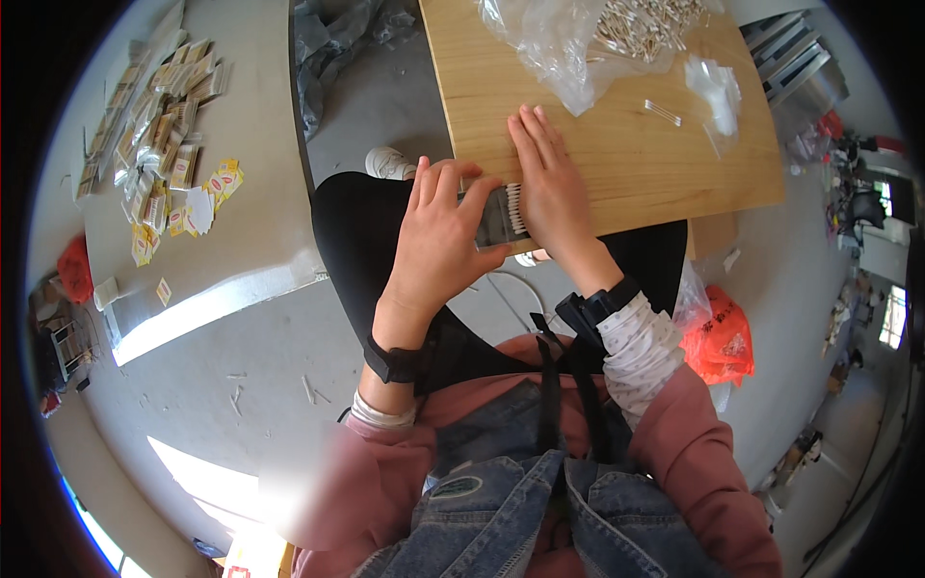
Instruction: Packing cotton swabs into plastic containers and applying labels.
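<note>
Plenty looks done, 1 under way

A broad grey counter (262, 116) carries piled clear swab packets (178, 120), apparently finished. The pale wooden counter (655, 173) bears loose white cotton swabs (653, 25), seemingly left to pack. At its near edge, the left hand's (438, 226) grip curls around a clear plastic packet (492, 220); the right hand (555, 197) lies flat beside 1 swab row (515, 209).

Both forearms rise from the lower edge and slant inward, the left forearm (402, 323) steeper and the right forearm (670, 395) leaning leftward. The left hand (438, 222) shows its back, fingers bent, with the thumb (492, 256) and index finger spread apart in a curve toward the right. The right hand (554, 193) lies just beside it, back outward, fingers straight and close together, pointing away from the body; its thumb is hidden.
</note>
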`<action>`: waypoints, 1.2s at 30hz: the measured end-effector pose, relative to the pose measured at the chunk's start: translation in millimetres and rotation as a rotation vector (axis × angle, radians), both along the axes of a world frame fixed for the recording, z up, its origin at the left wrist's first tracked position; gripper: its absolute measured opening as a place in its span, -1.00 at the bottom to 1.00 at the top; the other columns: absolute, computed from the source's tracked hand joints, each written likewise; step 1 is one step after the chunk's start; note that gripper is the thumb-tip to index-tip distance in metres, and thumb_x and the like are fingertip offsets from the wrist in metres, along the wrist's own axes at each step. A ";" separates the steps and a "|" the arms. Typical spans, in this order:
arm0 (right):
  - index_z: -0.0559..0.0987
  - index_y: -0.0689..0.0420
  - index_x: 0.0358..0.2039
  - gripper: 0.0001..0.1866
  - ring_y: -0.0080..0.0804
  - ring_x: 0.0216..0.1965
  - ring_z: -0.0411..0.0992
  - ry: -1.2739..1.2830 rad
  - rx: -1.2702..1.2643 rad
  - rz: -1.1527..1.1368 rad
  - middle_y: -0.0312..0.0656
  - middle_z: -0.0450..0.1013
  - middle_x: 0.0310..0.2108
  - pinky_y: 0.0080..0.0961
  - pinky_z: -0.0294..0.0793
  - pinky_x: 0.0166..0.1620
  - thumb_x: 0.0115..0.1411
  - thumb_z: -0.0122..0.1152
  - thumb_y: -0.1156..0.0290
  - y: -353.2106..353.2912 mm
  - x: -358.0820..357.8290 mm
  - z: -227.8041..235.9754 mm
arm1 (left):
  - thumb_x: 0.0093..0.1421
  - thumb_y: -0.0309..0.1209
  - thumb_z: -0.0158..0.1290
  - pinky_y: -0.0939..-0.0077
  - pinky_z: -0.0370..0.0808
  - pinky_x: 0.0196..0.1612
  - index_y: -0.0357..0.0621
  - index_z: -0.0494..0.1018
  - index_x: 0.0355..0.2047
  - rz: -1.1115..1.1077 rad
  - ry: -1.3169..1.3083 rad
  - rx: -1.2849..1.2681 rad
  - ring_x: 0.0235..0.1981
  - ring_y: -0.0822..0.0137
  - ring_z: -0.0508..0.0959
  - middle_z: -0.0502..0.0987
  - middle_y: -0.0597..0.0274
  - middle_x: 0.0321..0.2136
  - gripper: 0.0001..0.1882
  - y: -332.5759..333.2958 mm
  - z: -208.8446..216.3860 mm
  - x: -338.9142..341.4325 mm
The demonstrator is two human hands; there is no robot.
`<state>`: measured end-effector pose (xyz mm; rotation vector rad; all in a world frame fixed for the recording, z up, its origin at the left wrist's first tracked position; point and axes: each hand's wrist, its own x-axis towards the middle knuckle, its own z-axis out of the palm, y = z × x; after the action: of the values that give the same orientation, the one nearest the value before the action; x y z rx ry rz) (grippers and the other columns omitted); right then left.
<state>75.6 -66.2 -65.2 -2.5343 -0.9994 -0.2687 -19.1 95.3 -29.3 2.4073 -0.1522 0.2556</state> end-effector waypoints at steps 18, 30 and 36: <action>0.31 0.29 0.31 -0.44 0.01 0.41 0.15 0.020 0.031 -0.027 0.05 0.24 0.35 -0.12 0.22 0.39 0.27 -0.01 0.53 12.8 -11.5 -0.4 | -0.30 -0.46 0.42 0.16 0.42 0.17 -0.23 0.46 -0.06 -0.020 -0.046 -0.187 0.11 -0.03 0.41 0.42 0.07 0.02 -0.31 -3.7 -17.0 6.5; 0.27 0.26 0.34 -0.41 0.04 0.42 0.14 0.130 0.227 -0.041 0.09 0.23 0.35 -0.18 0.27 0.37 0.27 -0.05 0.63 25.3 -19.4 1.1 | -0.23 -0.43 0.43 0.09 0.37 0.24 -0.24 0.47 -0.06 -0.011 -0.073 -0.215 0.21 -0.10 0.35 0.36 -0.01 0.20 -0.35 -1.1 -19.8 6.4; 0.24 0.28 0.36 -0.41 0.10 0.41 0.15 0.248 0.425 0.010 0.14 0.22 0.35 -0.14 0.24 0.38 0.30 -0.05 0.65 38.4 -26.5 0.9 | -0.22 -0.42 0.38 0.07 0.35 0.27 -0.29 0.46 -0.07 -0.016 -0.116 -0.246 0.24 -0.12 0.34 0.34 -0.05 0.23 -0.37 0.3 -22.6 9.5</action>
<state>49.1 -27.8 -64.3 -2.1147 -0.7647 -0.1403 -9.6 95.6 -52.0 2.1469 -0.1819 0.3844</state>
